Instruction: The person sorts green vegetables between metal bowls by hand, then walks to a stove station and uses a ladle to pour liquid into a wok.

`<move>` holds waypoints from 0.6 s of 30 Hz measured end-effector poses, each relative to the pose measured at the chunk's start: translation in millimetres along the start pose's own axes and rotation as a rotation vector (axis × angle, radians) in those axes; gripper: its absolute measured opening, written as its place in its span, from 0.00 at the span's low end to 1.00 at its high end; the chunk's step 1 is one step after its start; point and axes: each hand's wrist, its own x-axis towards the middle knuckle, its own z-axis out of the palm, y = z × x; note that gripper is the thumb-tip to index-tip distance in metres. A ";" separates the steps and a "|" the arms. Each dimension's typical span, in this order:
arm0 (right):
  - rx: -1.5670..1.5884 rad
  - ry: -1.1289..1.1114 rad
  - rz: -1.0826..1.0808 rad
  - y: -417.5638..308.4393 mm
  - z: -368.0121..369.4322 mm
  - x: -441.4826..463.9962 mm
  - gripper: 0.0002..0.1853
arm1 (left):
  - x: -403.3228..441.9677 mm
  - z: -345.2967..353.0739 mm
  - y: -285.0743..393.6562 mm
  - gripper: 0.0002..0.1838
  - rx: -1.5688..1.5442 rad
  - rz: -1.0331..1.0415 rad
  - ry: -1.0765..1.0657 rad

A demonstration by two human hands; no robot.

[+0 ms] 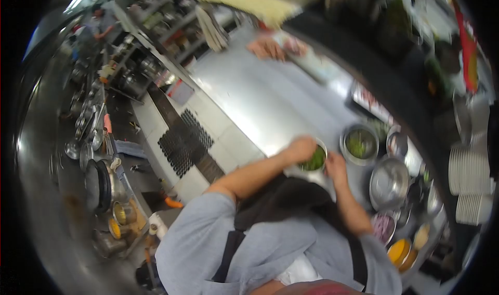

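Observation:
A small bowl of chopped green leaves (312, 162) is right in front of my body, by the edge of the steel counter. My left hand (303, 149) is over its left side, blurred, with the fingers curled in; whatever they hold is hidden. On the right side, my right hand (336, 166) is closed at the bowl's rim (326, 152). Just beyond it stands a steel bowl (343, 150) with more green leaves (358, 145) inside. A wider metal bowl (390, 183) sits to the right of my right forearm.
Steel counter (244, 100) stretches ahead. Raw meat (266, 48) lies at its far end, and a tray (370, 103) is at the right. Chopped purple onion (383, 227), a yellow-filled bowl (399, 252) and stacked plates (469, 170) are at right. A black mat (184, 143) covers floor at left; another person (96, 27) stands far off.

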 end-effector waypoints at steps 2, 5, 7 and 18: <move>0.098 -0.012 0.098 -32.0 -17.9 -6.6 0.15 | 2.0 -18.1 -0.9 0.12 -0.003 -0.016 -0.038; 0.178 -0.011 0.144 -21.2 -19.0 -8.5 0.15 | 0.1 -23.3 -6.1 0.12 -0.149 -0.073 0.090; 0.329 -0.003 0.190 -28.7 -24.0 -13.8 0.14 | -2.6 -19.9 -13.7 0.12 -0.224 -0.068 0.195; 0.389 -0.021 0.231 -35.8 -24.6 -19.5 0.16 | -19.5 -47.5 -7.4 0.16 -0.333 -0.014 -0.159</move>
